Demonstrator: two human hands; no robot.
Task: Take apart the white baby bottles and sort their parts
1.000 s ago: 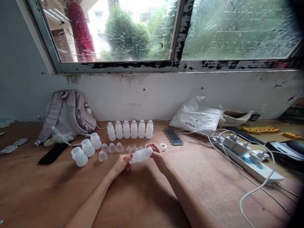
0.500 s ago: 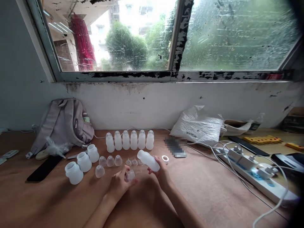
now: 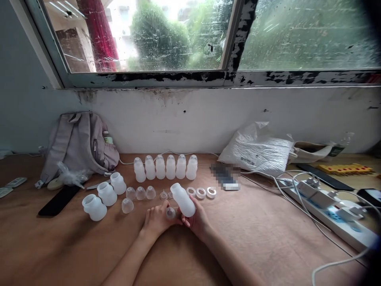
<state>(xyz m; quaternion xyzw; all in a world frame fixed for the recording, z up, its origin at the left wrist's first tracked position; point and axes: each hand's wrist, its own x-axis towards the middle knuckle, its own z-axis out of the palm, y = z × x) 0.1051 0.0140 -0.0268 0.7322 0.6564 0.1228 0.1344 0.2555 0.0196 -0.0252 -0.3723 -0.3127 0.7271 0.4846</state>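
Note:
My right hand [image 3: 199,221] is wrapped around the lower part of a frosted white baby bottle [image 3: 182,199], tilted with its neck up to the left. Close beside it, my left hand [image 3: 157,219] grips a small clear dome-shaped cap [image 3: 170,213]; its fingers partly hide it. Behind the hands lie small clear nipples [image 3: 163,194], some covered by the bottle. White rings [image 3: 201,193] sit in a row to the right. Several clear caps [image 3: 141,193] stand to the left, with three open bottles [image 3: 107,194] farther left.
Several capped bottles [image 3: 160,167] line the back of the table. A backpack [image 3: 80,147] and a black phone-like slab [image 3: 58,201] lie left. To the right are a silvery plastic bag [image 3: 256,153], a power strip [image 3: 333,216] and loose white cables [image 3: 309,214].
My hands have come closer together, the left moving right toward the bottle. The bottle is tipped more upright. The view has tilted down slightly, and more white rings show.

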